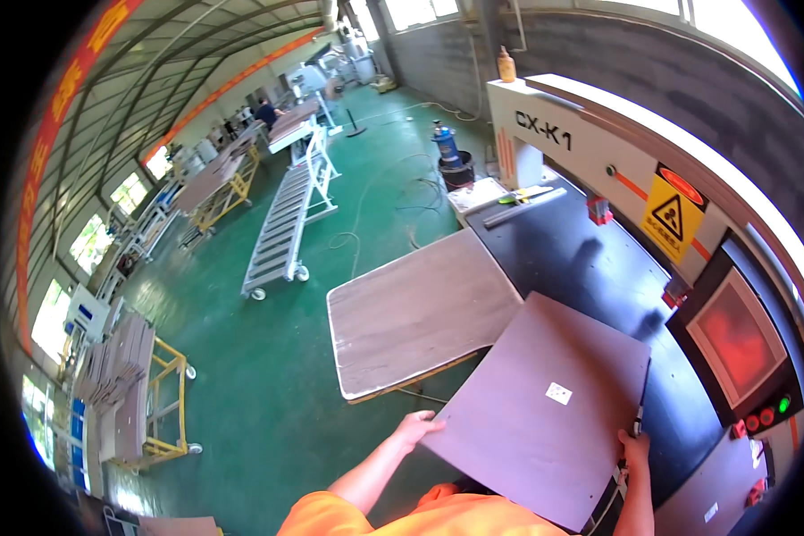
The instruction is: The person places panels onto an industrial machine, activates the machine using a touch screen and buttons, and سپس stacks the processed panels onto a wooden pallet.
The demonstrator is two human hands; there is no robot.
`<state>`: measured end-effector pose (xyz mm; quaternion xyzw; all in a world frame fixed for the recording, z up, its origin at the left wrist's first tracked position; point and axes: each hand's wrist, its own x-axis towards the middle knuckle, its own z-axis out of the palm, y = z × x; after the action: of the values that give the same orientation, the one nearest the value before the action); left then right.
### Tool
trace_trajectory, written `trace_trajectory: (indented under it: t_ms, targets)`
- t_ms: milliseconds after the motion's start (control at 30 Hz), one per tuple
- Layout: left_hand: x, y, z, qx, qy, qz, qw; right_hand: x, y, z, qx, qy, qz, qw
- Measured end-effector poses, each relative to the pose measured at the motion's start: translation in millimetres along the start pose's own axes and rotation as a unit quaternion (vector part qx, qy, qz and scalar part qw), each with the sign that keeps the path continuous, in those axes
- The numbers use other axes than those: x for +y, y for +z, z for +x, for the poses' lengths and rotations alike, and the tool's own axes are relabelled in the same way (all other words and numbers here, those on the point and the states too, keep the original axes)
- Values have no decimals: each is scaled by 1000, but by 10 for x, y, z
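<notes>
A large flat brown-grey panel (pixel 527 420) with a small white label on it is held tilted in front of me. My left hand (pixel 416 431) grips its left corner, fingers closed on the edge. At its right edge my right hand (pixel 634 445) is closed too, beside a small dark item I cannot make out. The panel's far part overlaps the black machine table (pixel 590 259) and the corner of a grey-brown, white-edged tabletop (pixel 420 313) at its left. Whether it rests on either is unclear.
A white machine beam (pixel 581 134) with a warning sign spans the black table. Its control screen (pixel 737 339) stands at the right, another panel (pixel 715 491) below. A roller conveyor (pixel 286 214), a yellow cart (pixel 165 393) of stacked boards and a blue canister (pixel 447 147) stand on the green floor.
</notes>
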<state>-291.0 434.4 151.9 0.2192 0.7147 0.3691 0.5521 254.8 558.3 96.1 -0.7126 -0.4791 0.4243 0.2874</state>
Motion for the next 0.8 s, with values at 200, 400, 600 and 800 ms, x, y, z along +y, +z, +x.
trace_trajectory:
  t_ms: [200,400,600,800]
  targets:
    - [436,648,217,-49,131,-470,871,55,489,59,80,109,211,968]
    - [661,1255,913,-55,55,-179,981,-336,1010,-67,155,127,217,955]
    - [2035,938,2770,-142,148,66,977,-1140,1754,-526,-8,211,216,953]
    - [3382,1496,3970,-150,311,456,820,-1649,1619,-469,68,283,244,925]
